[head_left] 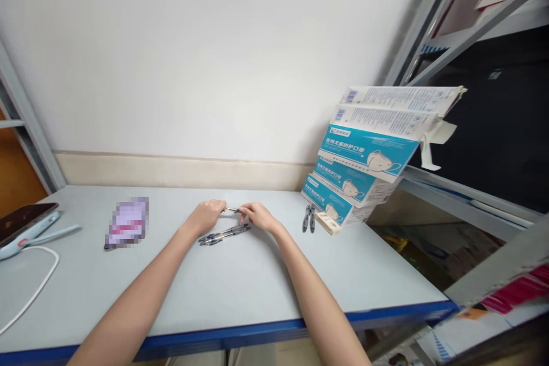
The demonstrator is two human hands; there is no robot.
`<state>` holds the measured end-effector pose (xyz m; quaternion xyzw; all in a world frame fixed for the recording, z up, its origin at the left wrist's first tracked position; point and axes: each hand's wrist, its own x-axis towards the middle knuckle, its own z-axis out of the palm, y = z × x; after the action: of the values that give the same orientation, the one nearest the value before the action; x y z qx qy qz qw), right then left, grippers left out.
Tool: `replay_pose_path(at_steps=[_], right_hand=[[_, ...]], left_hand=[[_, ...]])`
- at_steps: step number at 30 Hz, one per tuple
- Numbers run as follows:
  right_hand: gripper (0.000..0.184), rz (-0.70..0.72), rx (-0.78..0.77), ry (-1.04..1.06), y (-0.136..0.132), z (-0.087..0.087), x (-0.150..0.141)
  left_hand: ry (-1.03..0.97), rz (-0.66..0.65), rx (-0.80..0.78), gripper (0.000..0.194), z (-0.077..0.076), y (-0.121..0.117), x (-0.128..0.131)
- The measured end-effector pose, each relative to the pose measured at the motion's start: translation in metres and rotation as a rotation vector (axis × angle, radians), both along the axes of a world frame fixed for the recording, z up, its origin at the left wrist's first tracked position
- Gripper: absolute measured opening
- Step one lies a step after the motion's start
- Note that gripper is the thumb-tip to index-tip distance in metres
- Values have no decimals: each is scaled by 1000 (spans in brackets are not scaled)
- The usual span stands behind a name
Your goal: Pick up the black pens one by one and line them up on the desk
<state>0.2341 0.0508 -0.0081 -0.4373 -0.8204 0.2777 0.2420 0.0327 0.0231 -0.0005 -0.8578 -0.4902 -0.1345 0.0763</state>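
Between my two hands a thin pen part (232, 210) is held level, just above the tabletop. My left hand (207, 215) pinches its left end, fingers closed. The fingertips of my right hand (256, 215) are closed on its right end. Whether it is a whole pen or only a piece, I cannot make out. Just below the hands, several black and clear pens (225, 234) lie together on the table. Farther right, dark grey pen pieces (309, 218) rest beside a small cream box (328, 223).
Blue and white mask boxes (360, 154) are stacked at the right, against a metal shelf (463, 183). A blurred purple packet (127, 223) lies left. At the far left are a phone (26, 220), a light blue stand (32, 240) and a white cable (47, 280). The table (240, 291) has a blue front edge.
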Motion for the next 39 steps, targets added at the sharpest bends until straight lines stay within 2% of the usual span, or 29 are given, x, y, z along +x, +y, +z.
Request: replay_pose_path(at_steps=[3, 4, 6, 8, 13, 17, 21, 27, 31, 33, 35, 37, 39], right_hand=[[20, -63, 128, -13, -2, 2, -1], [26, -65, 146, 5, -3, 3, -1], [35, -36, 86, 16, -6, 4, -3], [31, -27, 27, -24, -9, 7, -6], [22, -136, 236, -36, -13, 12, -7], [25, -144, 251, -9, -12, 13, -2], [25, -175, 261, -49, -11, 13, 2], [26, -77, 272, 0, -16, 15, -4], [40, 38, 242, 118, -16, 13, -8], [44, 53, 213, 197, -14, 12, -8], [33, 42, 183, 222, -13, 12, -6], [19, -1, 165, 159, -13, 13, -3], [20, -64, 193, 76, -12, 14, 1]], left_hand=[[1, -9, 0, 21, 0, 0, -1], [-8, -9, 2, 20, 0, 1, -2], [-23, -6, 12, 20, -1, 1, -2], [-20, -1, 9, 20, -1, 1, -2], [-24, 56, -16, 22, 4, -2, -3], [-63, 138, -9, 22, 6, -2, -8], [-51, 140, -31, 22, 7, -1, -10], [-49, 80, -10, 22, 12, -4, -2], [-54, 48, -3, 22, 12, -5, 2], [-57, 57, 13, 23, 12, -5, 1], [-52, 60, 10, 23, 12, -4, 0], [-41, 55, -11, 23, 11, -4, -2], [-37, 58, -26, 23, 10, -3, -2]])
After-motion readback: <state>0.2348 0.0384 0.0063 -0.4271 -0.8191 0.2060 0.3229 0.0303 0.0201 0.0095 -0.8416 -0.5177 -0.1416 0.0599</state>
